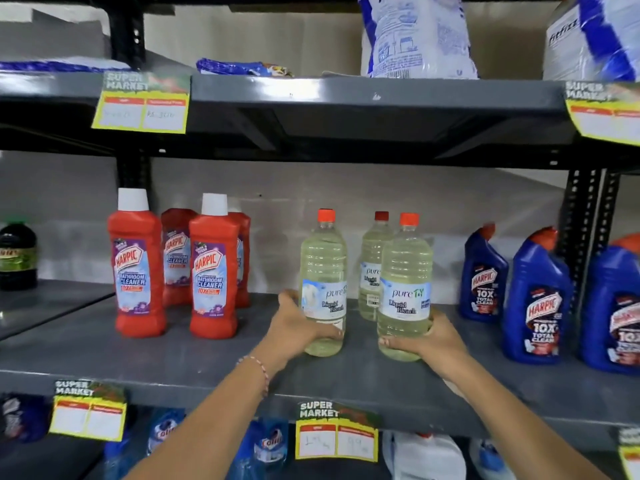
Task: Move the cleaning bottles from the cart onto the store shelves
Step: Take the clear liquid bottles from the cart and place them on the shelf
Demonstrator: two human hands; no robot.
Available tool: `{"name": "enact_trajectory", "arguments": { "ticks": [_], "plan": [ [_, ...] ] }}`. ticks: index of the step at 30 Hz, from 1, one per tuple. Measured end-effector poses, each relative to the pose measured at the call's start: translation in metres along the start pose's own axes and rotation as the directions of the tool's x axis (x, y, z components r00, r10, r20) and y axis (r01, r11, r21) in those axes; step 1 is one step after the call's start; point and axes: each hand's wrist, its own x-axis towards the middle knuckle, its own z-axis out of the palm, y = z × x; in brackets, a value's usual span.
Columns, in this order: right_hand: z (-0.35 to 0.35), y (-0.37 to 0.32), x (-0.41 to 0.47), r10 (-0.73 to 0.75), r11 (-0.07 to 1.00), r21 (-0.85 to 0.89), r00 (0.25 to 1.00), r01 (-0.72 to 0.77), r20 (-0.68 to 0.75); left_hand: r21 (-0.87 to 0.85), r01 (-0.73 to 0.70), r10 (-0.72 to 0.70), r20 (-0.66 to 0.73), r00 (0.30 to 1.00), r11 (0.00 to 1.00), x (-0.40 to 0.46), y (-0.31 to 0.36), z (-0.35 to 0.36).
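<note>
Pale-yellow bleach filled both bottles on the grey middle shelf: the left hand gripped the left bottle, the right hand the right bottle, each low on the body. Pushed back carelessly, the right one would likely knock the third bleach bottle just behind. Red Harpic bottles and blue Harpic bottles flanked the gap, well apart.

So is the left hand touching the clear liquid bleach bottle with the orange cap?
Touching. The head view shows the left hand wrapped around the lower part of the clear liquid bleach bottle, fingers across its front.
</note>
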Motion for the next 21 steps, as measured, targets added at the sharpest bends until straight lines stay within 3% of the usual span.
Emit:
{"name": "enact_trajectory", "arguments": {
  "ticks": [3, 8, 21],
  "plan": [
    [0.003, -0.004, -0.002, -0.041, 0.999, -0.006, 0.998, 0.041, 0.050, -0.091, 0.006, 0.009, 0.165, 0.986, 0.996, 0.007, -0.011, -0.005],
    [0.011, -0.003, -0.004, -0.088, 0.994, -0.059, 0.988, 0.097, 0.128, 0.016, -0.118, 0.115, 0.129, 0.985, 0.993, 0.001, -0.014, -0.001],
    [0.014, -0.014, -0.012, -0.134, 0.984, -0.102, 0.985, 0.144, 0.107, -0.035, -0.054, 0.059, 0.172, 0.983, 0.998, 0.003, -0.018, -0.011]
  ]
}}
